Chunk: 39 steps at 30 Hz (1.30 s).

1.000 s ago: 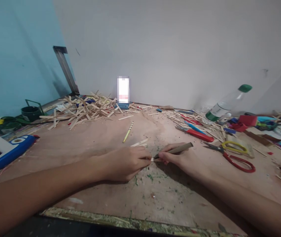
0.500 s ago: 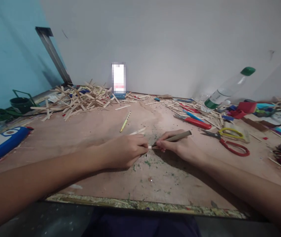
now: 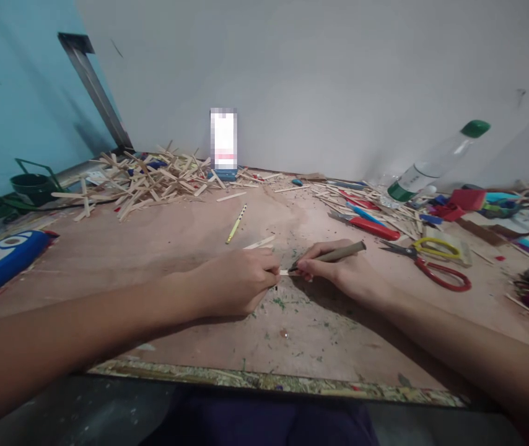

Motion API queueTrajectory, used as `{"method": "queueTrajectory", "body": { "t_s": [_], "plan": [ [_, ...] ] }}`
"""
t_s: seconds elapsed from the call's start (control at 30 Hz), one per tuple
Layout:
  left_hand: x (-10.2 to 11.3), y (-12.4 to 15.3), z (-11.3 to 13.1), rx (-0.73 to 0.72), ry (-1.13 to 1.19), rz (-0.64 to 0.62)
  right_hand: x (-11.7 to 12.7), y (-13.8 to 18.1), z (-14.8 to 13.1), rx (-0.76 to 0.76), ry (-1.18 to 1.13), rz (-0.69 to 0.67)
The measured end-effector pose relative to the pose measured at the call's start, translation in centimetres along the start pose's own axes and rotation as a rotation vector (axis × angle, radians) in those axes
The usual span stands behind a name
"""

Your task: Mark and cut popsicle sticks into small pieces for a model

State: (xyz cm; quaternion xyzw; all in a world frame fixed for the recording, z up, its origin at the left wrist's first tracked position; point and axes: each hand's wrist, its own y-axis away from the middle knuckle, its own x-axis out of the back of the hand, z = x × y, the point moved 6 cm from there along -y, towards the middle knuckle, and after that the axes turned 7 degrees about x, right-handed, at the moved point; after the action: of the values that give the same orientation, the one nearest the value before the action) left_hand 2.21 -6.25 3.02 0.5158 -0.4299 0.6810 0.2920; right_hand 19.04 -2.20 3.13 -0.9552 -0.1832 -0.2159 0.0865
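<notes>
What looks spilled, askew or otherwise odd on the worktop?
Green flecks litter the worktop near the left hand, like spilled debris. Wooden sticks lie jumbled at back left. The bottle at back right appears tilted, though lens distortion may exaggerate it.

A green-capped bottle stands behind scissors with red-and-yellow handles.

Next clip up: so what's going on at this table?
Someone is working bare-handed at a table. The right hand grips a dark pen-like tool, its tip at or very near a pale strip held in the left hand. Scissors lie to the right, and loose wooden sticks are heaped toward the back left.
</notes>
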Motion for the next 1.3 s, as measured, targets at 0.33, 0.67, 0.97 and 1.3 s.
{"method": "queueTrajectory", "body": {
  "t_s": [0.33,0.67,0.97,1.3],
  "plan": [
    [-0.1,0.1,0.0,0.024,-0.003,-0.045,0.1,0.2,0.1,0.019,-0.008,0.019],
    [-0.1,0.2,-0.2,0.017,0.014,-0.024,0.3,0.3,-0.8,-0.049,0.056,0.050],
    [0.6,0.2,-0.2,-0.013,0.087,0.001,-0.1,0.5,-0.4,0.001,0.045,0.038],
    [0.5,0.4,-0.4,-0.011,0.078,-0.001,-0.2,0.2,-0.2,0.019,0.064,0.007]
  ]
}}
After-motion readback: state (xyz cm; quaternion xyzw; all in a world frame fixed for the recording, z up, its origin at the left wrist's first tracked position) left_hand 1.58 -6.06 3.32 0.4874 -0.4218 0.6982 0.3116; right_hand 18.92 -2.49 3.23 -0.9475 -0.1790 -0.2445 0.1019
